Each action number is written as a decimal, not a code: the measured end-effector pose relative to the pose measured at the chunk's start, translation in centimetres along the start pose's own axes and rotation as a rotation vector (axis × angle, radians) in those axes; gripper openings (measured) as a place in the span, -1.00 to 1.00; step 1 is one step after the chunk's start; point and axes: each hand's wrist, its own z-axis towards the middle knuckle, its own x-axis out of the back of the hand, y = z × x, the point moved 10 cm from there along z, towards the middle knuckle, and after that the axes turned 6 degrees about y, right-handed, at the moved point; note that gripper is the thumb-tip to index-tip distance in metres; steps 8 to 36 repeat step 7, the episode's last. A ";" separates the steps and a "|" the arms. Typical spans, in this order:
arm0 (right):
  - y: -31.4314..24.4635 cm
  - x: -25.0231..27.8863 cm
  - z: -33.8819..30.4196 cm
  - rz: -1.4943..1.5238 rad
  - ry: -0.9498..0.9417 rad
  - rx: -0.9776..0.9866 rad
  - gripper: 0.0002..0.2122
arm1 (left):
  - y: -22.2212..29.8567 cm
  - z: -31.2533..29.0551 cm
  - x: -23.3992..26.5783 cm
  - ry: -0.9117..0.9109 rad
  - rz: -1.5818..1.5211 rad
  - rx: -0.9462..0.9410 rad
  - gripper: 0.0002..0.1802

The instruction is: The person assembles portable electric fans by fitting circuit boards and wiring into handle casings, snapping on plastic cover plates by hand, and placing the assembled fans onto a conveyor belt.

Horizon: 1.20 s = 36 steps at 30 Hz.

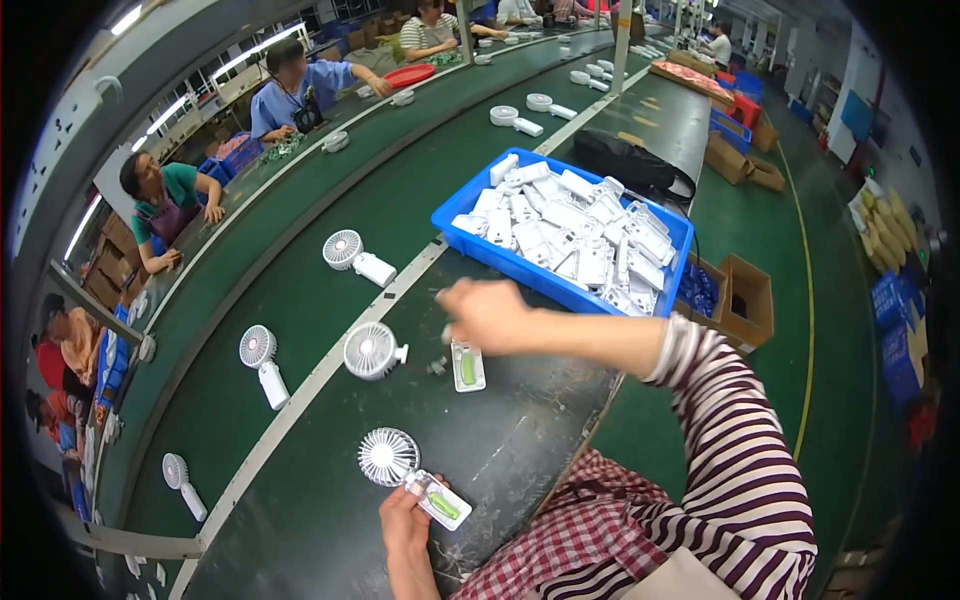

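Observation:
My left hand [402, 522] grips the opened handle of a small white handheld fan [388, 457]. Its back cover is off, so a green battery [443, 505] shows inside the handle. My right hand [490, 315] is over the work table, its fingers curled and smeared by motion; whether they hold anything is unclear. Just below it lies a second open white handle [468, 368], also with a green battery. Beside that, to the left, a white fan head [371, 351] rests on the table.
A blue bin [565, 280] heaped with white handle covers [560, 222] stands at the table's far side. Past a metal rail, finished-looking fans [343, 250] lie on the green conveyor [330, 205]. A black bag [635, 165] sits behind the bin. Several people work across the belt.

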 end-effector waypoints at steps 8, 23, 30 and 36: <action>18.9 2.4 2.8 -0.283 -0.169 -0.446 -0.71 | -0.3 0.3 0.4 -0.008 -0.036 0.018 -0.70; 18.9 2.4 2.8 -0.283 -0.169 -0.446 -0.71 | -0.3 0.3 0.4 -0.008 -0.036 0.018 -0.70; 18.9 2.4 2.8 -0.283 -0.169 -0.446 -0.71 | -0.3 0.3 0.4 -0.008 -0.036 0.018 -0.70; 18.9 2.4 2.8 -0.283 -0.169 -0.446 -0.71 | -0.3 0.3 0.4 -0.008 -0.036 0.018 -0.70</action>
